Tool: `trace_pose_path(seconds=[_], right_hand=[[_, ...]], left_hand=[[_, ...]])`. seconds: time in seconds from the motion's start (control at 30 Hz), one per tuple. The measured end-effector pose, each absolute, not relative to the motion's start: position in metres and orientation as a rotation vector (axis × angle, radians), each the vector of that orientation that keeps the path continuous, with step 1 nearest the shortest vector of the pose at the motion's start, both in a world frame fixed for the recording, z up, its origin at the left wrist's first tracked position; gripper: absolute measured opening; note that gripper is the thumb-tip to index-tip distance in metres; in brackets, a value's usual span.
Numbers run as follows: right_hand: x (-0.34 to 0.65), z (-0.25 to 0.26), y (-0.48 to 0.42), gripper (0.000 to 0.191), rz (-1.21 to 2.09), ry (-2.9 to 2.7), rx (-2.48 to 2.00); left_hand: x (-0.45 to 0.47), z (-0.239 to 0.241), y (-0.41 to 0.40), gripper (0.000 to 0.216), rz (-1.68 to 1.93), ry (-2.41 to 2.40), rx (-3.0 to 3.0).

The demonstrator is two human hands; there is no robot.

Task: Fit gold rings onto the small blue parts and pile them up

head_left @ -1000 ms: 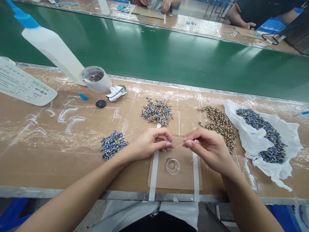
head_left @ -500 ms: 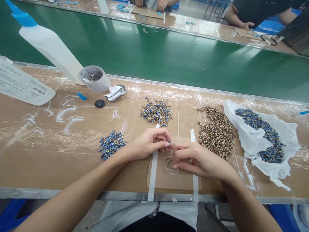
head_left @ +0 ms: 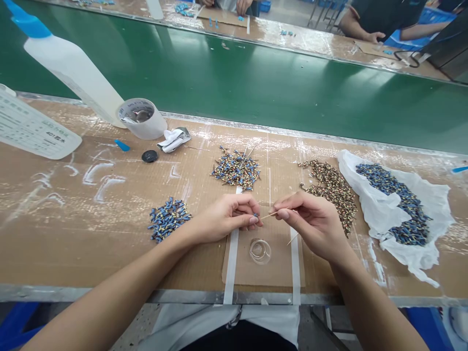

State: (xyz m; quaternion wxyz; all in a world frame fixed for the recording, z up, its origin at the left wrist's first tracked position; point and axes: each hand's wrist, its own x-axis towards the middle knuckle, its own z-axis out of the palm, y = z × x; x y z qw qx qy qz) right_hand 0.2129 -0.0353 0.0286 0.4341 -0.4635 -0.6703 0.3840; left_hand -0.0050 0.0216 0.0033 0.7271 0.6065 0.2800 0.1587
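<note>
My left hand [head_left: 226,214] is closed in a pinch on a small blue piece [head_left: 255,215], mostly hidden by the fingertips. Opposite it, my right hand [head_left: 316,222] pinches a thin wooden stick [head_left: 269,214], whose tip reaches the blue piece. A second thin stick [head_left: 292,239] shows beneath the right hand; whether that hand holds it is unclear. Below both hands, a small clear round dish [head_left: 260,251] sits on a cardboard pad [head_left: 266,277] held by white tape strips. Piles of small blue-and-gold pieces [head_left: 168,218] lie left of the left hand and behind it [head_left: 236,169].
Brown-gold small parts [head_left: 329,187] are heaped at right, beside crumpled white paper [head_left: 365,209] bearing blue pieces. A white bottle [head_left: 73,68], a tape roll [head_left: 142,122], a black cap [head_left: 149,156] and a crumpled wipe [head_left: 173,140] stand left. Beyond the green belt [head_left: 219,73], other people's hands show.
My right hand has moved up and right from over the clear dish, uncovering it, and the stick in it now reaches the blue piece. My left hand has stayed put.
</note>
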Motion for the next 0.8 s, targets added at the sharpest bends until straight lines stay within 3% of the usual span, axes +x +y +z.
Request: trace_pose_path(seconds=[0.2,0.8], right_hand=[[0.2086,0.0295,-0.032,0.005,0.748,-1.837,-1.143],[0.2059,0.0267,-0.0327,0.007,0.782,-1.892,-1.138]], left_hand=[[-0.0055,0.0004,0.0212,0.012,0.341,0.607,1.354],[-0.0055,0.0033,0.0201,0.014,0.327,0.64,1.372]])
